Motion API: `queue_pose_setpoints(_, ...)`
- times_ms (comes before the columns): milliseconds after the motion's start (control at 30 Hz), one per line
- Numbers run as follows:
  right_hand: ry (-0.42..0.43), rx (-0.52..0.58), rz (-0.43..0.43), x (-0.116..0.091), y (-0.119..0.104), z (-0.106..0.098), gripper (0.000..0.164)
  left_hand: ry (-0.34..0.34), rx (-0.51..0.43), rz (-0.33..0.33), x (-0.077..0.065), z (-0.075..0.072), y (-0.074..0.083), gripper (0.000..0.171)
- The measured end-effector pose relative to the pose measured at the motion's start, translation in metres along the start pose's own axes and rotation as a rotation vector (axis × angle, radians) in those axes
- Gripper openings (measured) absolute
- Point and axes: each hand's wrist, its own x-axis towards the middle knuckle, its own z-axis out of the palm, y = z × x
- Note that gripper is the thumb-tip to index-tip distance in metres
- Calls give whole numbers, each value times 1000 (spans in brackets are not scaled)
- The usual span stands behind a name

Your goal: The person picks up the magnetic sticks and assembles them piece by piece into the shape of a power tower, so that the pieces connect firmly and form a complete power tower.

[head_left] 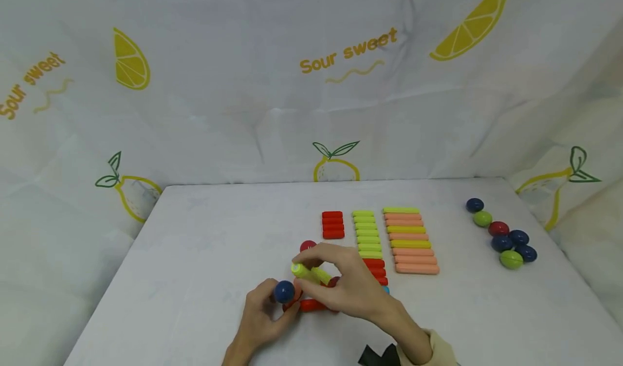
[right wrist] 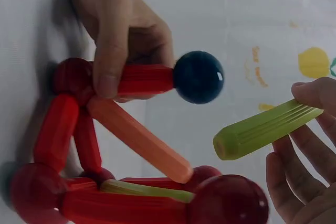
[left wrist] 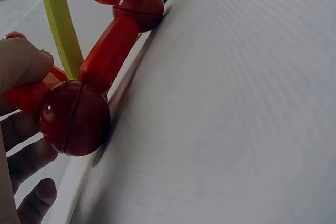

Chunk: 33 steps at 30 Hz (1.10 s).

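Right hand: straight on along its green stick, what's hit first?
Probably the orange stick: in the right wrist view, the held green stick points at it. Depth is unclear; it might pass beside.

"How's the light where you work?"

"Soft and fairly even from my head camera, though I can't place its source. The white cloth backdrop (head_left: 219, 101) looks greyish and darkens into shade toward the right edge."

"Any glare?"

"Just small glints, like those on the blue ball (right wrist: 198, 77) and on the glossy red ball (left wrist: 76, 119)."

"And the wrist pictures?"

"Dimmer and cooler. On the left one, a dark shadow lies beside that red ball, and faint ripples cross the tabletop (left wrist: 220, 129). On the right one, shadow falls beside my left hand (right wrist: 126, 30), and the yellow print (right wrist: 313, 62) behind looks soft."
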Motion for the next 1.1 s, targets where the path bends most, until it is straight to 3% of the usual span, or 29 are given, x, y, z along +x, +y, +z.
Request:
queue_pose_setpoints(400, -245, -150, 181, -11, 17, 11, 22, -1, -19, -10, 1, 0, -1, 33)
queue_pose_setpoints(600, -270, -263, 210, -14, 22, 14, 20, 15, -6, 11, 1, 0, -2, 34)
queue_pose_setpoints(900, -313, -336, 245, -14, 22, 16, 23, 6, -18, 0, 1, 0, 0, 34)
queue_pose_setpoints(1100, -307, -406, 213, -11, 21, 20, 26, -5, -43, 5, 0, 0, 0, 34)
